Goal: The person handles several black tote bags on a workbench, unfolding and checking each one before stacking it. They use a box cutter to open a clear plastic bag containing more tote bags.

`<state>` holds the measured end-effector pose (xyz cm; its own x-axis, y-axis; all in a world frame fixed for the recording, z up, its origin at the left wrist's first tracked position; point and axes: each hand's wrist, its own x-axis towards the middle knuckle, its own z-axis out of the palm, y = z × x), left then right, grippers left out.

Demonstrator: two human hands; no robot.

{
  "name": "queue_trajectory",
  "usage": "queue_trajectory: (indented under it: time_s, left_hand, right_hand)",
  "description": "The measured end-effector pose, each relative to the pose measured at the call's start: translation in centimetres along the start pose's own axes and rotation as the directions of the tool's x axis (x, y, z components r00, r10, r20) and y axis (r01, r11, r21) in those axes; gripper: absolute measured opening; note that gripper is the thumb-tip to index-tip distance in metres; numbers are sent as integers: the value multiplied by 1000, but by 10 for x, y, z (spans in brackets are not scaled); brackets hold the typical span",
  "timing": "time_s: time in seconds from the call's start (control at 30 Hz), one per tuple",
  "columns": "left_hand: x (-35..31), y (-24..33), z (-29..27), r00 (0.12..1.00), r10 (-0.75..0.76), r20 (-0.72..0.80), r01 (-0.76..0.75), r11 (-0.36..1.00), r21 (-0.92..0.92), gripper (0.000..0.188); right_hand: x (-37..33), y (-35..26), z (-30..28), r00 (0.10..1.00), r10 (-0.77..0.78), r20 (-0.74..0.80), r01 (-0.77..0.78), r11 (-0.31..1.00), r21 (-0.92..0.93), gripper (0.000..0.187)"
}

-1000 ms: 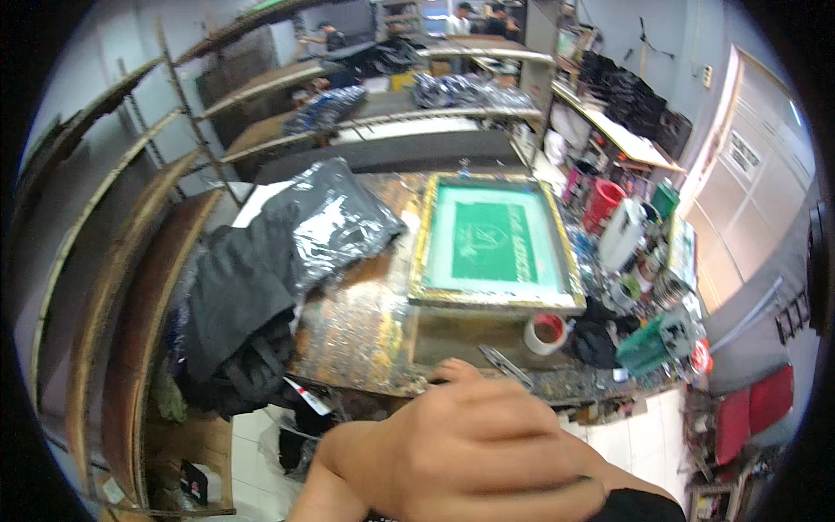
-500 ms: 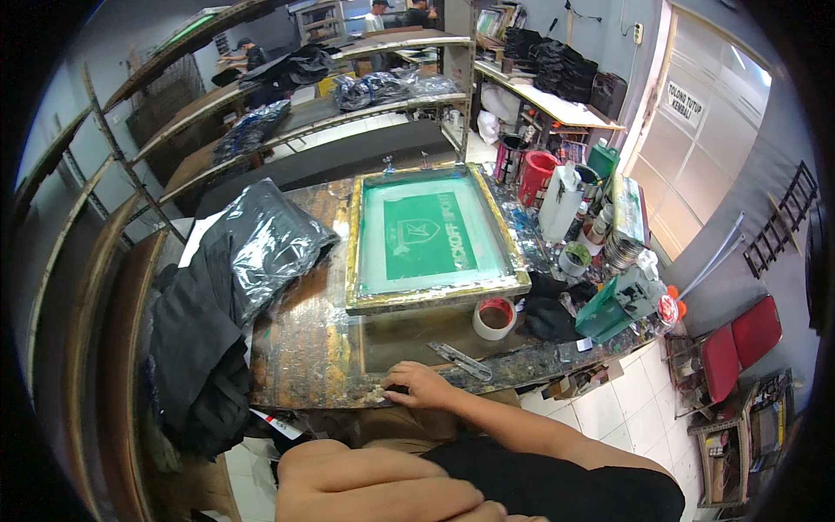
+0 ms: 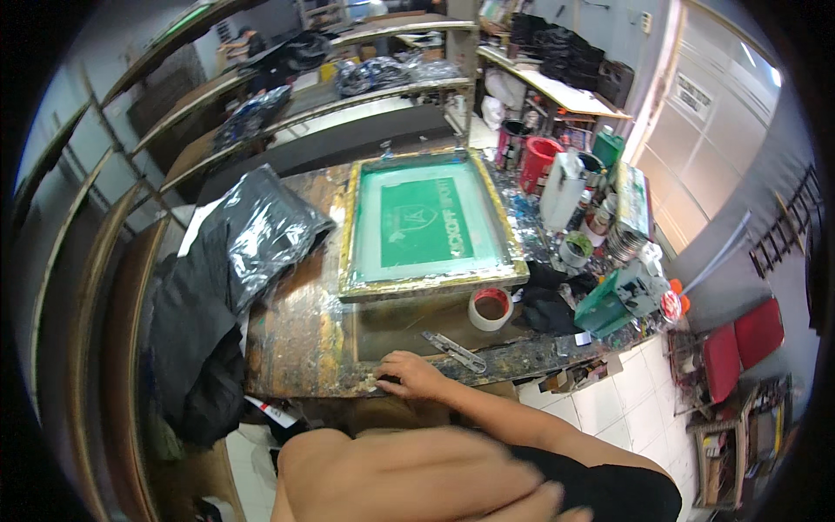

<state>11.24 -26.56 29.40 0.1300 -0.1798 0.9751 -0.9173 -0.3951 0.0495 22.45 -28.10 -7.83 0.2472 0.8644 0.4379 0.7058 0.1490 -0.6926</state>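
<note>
On the near edge of the worn wooden table (image 3: pixel 300 344) rests my right hand (image 3: pixel 409 374), loosely curled with a gap between thumb and fingers; nothing shows in it. A grey box cutter (image 3: pixel 454 352) lies just beyond it. My left hand (image 3: pixel 417 478) is large and blurred at the bottom of the view, in front of my body and apart from the table; its fingers are smeared by motion. Farther in lies a screen-printing frame (image 3: pixel 348 252) with a green mesh bearing a pale crest and lettering. A tape roll (image 3: pixel 491 310) with a red core sits at its near right corner.
Black fabric (image 3: pixel 196 339) and a plastic-wrapped bundle (image 3: pixel 274 226) cover the table's left side. Bottles, a red tub (image 3: pixel 539 163) and a green jerrycan (image 3: pixel 609 303) crowd the right. Shelving (image 3: pixel 87 331) stands left, a red chair (image 3: pixel 739 339) right. A person (image 3: pixel 252 43) is far back.
My left hand has moved slightly right and is more blurred. My right hand stays at the table edge. The whole view has shifted a little.
</note>
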Motion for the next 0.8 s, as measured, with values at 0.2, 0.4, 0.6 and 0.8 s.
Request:
queue_trajectory:
  time_s: [0.2,0.4,0.6,0.8]
  left_hand:
    - [-5,-4,-25,977,34,209,-25,999,-45,25]
    - [-38,11,-30,961,-278,-11,265,904,334,30]
    - [-98,-21,-54,682,-698,218,641,714,280,32]
    - [-179,-17,-85,354,-928,120,852,373,367,27]
  right_hand:
    - [-4,9,-7,999,23,24,-23,999,-31,20]
    - [5,1,2,999,-1,53,0,1000,24,23]
    - [-4,15,0,999,-25,32,23,999,36,29]
    - [0,3,-6,998,6,69,-6,1000,-1,25]
